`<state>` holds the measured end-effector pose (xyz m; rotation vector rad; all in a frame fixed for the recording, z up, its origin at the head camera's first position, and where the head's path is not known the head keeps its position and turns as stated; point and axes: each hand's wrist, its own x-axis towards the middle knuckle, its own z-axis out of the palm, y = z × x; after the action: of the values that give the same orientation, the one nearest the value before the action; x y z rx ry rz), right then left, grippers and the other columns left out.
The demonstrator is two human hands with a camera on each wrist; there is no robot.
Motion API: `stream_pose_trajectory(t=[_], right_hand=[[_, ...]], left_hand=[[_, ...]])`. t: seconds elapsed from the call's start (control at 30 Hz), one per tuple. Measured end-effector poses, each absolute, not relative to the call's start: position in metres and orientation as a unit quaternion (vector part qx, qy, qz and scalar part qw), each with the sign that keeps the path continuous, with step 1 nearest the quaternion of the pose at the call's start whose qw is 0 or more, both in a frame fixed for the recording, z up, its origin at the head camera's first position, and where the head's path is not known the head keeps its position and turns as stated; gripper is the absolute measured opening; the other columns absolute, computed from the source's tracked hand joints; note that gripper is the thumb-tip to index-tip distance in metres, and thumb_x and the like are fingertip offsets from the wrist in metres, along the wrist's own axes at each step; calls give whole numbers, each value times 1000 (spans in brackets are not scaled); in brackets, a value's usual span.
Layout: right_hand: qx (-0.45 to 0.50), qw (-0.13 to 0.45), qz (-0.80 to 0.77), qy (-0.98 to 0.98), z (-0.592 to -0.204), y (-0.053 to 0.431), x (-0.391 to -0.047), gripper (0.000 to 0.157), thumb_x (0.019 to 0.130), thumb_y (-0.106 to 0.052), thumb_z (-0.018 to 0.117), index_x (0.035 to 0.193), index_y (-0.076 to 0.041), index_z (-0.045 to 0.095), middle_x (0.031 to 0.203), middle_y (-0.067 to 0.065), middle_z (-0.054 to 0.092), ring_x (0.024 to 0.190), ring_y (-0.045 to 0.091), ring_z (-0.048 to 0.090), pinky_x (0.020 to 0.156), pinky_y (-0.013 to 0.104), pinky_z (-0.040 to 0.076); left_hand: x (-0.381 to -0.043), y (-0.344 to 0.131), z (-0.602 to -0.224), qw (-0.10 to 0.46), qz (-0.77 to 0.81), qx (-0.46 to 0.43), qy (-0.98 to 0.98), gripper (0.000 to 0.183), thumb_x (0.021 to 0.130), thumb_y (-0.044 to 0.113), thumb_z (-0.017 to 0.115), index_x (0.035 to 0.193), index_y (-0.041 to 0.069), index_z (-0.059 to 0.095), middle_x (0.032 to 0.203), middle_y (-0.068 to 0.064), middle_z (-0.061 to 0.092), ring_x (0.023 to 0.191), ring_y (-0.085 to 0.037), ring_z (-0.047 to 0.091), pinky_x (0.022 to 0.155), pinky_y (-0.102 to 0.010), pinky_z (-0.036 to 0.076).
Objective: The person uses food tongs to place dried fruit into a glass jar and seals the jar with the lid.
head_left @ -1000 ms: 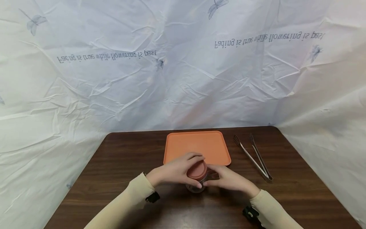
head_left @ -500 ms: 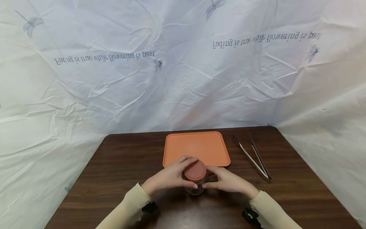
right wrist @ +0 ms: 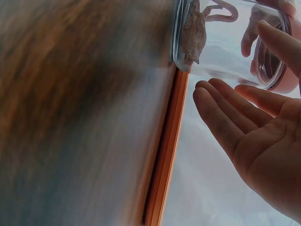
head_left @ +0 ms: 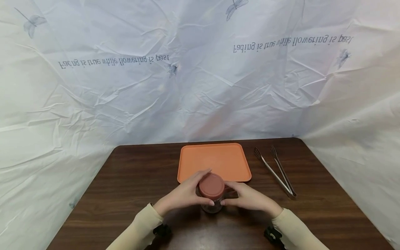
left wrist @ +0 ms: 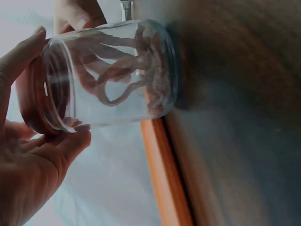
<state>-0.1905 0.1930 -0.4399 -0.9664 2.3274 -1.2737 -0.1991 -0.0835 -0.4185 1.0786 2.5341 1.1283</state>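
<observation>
A clear jar (left wrist: 117, 75) with a pinkish-red lid (head_left: 211, 186) stands upright on the table, in front of the orange tray. Brown, twisted dried strips (left wrist: 150, 70) lie at its bottom. My left hand (head_left: 184, 194) grips the lid from the left, thumb at the near side and fingers round the far side. From the right, my right hand (head_left: 250, 197) holds the jar lightly below the lid between thumb and forefinger. Its other fingers (right wrist: 221, 117) stretch out beside the glass in the right wrist view. The lid sits on the jar.
An orange tray (head_left: 215, 159) lies behind the jar. To its right are metal tongs (head_left: 281, 173), spread apart, on the dark wooden table (head_left: 134, 180). A printed white cloth (head_left: 200, 86) hangs behind the table and along its sides.
My left hand has turned on the lid, its fingers drawing back to the left, so more of the lid's top shows. The jar has shifted slightly left. My right hand has barely moved.
</observation>
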Motion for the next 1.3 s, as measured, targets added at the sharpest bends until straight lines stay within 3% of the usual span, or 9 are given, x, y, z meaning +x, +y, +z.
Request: stream_pose_trajectory(t=[0.3,0.53,0.77,0.9,1.07,1.3], right_hand=[[-336,156,-459,807,-440,192,-189,64,97,-35,70,153,-28,40,143,-6,54,125,19,57,100,42,50],[-322,136,-451,821,-438,188,-187,69,93,-42,73,152,-27,41,139,-7,56,121,18,60,98,43,51],[-283,126,-447,839,-436,186,-183,71,89,-44,77,148,-20,46,133,-5,60,117,19,62,96,42,52],[-273,132,-455,837,-437,184,-182,72,89,-42,79,147,-17,46,132,-3,61,116,19,63,94,42,53],[-281,151,-468,824,-439,181,-182,80,90,-40,78,155,-20,35,145,-1,52,130,23,54,102,48,47],[-284,160,-470,820,-443,178,-181,87,90,-41,77,159,-25,26,155,0,41,142,25,41,109,55,38]], left_hand=[[-192,-76,-424,65,410,336,845,98,82,59,78,158,22,29,150,2,43,130,-15,49,103,-40,47],[-177,-61,-430,24,404,303,863,97,89,59,69,161,18,20,151,-7,39,129,-18,51,100,-40,50],[-167,-51,-428,-2,352,274,895,107,90,69,58,163,12,5,152,-15,37,130,-23,51,100,-43,50],[-171,-59,-426,41,378,291,878,104,91,66,61,163,19,4,157,-12,32,136,-23,46,103,-47,47],[-183,-76,-421,110,427,323,837,100,91,54,72,162,33,5,162,-2,22,142,-19,38,108,-50,42],[-191,-81,-413,95,386,368,840,99,89,55,72,162,35,8,159,1,32,138,-16,43,105,-43,45]])
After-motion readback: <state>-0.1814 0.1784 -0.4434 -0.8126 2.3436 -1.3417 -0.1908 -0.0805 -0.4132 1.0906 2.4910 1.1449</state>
